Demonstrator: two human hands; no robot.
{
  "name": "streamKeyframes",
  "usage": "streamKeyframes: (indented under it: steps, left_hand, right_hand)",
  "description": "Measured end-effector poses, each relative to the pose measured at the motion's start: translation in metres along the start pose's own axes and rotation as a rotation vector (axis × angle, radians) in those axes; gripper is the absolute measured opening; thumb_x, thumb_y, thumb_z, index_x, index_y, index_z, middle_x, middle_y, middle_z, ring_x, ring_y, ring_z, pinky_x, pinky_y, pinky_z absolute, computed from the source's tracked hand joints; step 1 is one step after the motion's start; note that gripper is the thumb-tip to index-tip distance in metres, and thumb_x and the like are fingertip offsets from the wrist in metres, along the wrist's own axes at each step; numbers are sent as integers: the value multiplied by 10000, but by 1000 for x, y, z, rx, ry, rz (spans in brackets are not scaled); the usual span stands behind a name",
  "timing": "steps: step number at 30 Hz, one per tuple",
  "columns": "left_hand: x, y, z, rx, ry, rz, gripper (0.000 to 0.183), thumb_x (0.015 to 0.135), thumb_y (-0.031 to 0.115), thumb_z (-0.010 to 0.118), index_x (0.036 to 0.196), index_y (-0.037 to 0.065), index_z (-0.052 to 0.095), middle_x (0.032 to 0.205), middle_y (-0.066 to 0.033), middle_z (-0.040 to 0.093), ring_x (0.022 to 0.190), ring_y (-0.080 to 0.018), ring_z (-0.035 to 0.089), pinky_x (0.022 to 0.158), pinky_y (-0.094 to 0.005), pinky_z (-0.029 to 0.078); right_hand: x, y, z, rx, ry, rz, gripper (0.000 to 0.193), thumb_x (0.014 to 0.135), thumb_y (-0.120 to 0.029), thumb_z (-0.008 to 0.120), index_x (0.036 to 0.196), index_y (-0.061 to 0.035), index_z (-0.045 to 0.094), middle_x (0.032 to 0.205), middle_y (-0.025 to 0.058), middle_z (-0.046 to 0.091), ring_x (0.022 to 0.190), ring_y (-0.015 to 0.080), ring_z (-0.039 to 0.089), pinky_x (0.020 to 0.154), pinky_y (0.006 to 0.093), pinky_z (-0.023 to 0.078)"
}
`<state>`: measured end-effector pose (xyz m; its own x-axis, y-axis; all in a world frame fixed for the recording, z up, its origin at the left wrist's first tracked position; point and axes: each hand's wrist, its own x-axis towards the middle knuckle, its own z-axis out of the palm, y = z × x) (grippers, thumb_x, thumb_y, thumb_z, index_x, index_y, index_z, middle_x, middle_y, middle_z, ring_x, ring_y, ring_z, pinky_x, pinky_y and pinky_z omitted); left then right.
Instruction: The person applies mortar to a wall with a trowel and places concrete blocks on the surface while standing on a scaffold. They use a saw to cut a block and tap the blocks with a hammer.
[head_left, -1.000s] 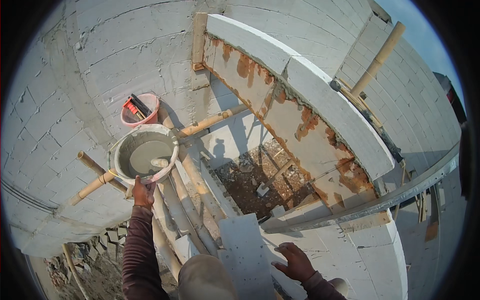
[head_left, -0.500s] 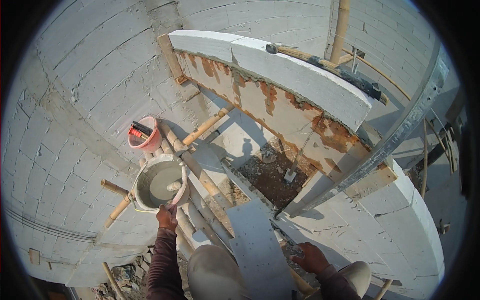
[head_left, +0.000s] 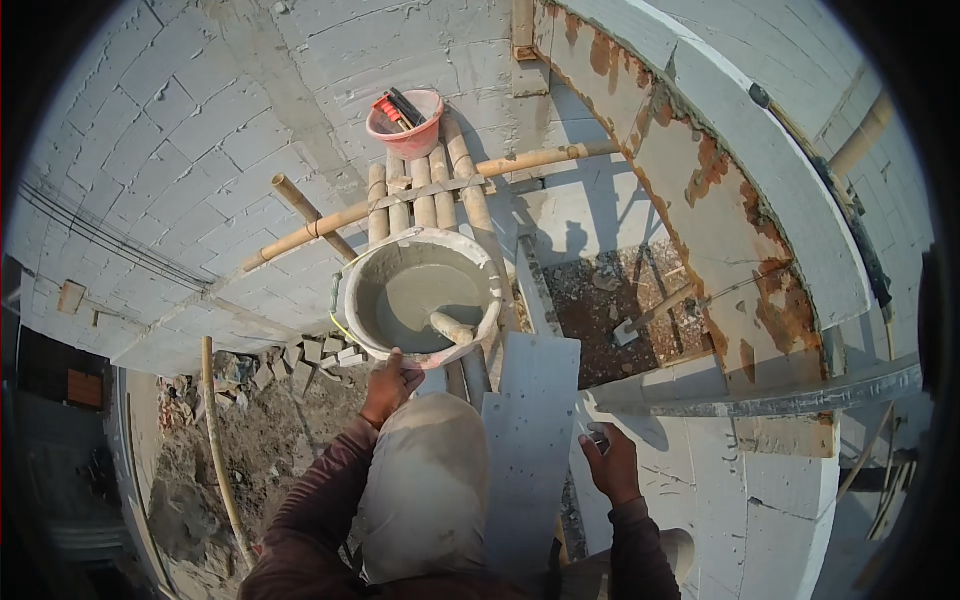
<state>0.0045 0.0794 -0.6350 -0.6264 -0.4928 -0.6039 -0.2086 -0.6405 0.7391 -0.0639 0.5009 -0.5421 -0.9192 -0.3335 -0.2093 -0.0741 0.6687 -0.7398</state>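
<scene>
A round pale bucket [head_left: 352, 300] of wet grey mortar [head_left: 410, 300] stands on bamboo poles in front of me. My left hand [head_left: 392, 388] is closed on its near rim, thumb over the edge. A pale, mortar-coated, handle-like piece [head_left: 453, 328] sticks out of the mortar; its lower end is sunk. My right hand [head_left: 612, 466] hovers just right of a light grey flat board [head_left: 530, 430] dotted with small holes. Its fingers are loosely curled, the thumb apart, and I see nothing held in them.
Bamboo poles [head_left: 425, 205] carry a pink bucket [head_left: 412, 140] with red- and black-handled tools. At right stand a metal bar [head_left: 770, 404] and a white block wall [head_left: 735, 95] with a long-handled tool [head_left: 838, 190] on top. Rubble [head_left: 260, 440] lies below left.
The view has turned and dropped closer, so the buckets appear further right and the wall swings right. My left hand stays on the bucket's rim; my right hand has risen beside the board.
</scene>
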Motion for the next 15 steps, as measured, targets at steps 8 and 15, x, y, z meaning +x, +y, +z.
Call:
streamKeyframes:
  steps: [8, 15]
  left_hand:
    - [-5, -15, -13, 677, -170, 405, 535, 985, 433, 635, 1158, -68, 559, 900, -136, 685, 935, -300, 709, 759, -432, 588]
    - [-11, 10, -16, 377, -97, 16, 495, 1045, 454, 538, 1061, -41, 544, 993, -176, 672, 899, -250, 727, 719, -346, 600]
  right_hand:
    - [167, -194, 115, -524, -36, -499, 350, 889, -363, 698, 1081, -73, 733, 1048, 126, 725, 979, 329, 696, 887, 448, 476]
    - [198, -208, 191, -851, -288, -329, 229, 915, -252, 596, 1004, -172, 792, 1048, 72, 764, 1026, 257, 709, 920, 465, 438]
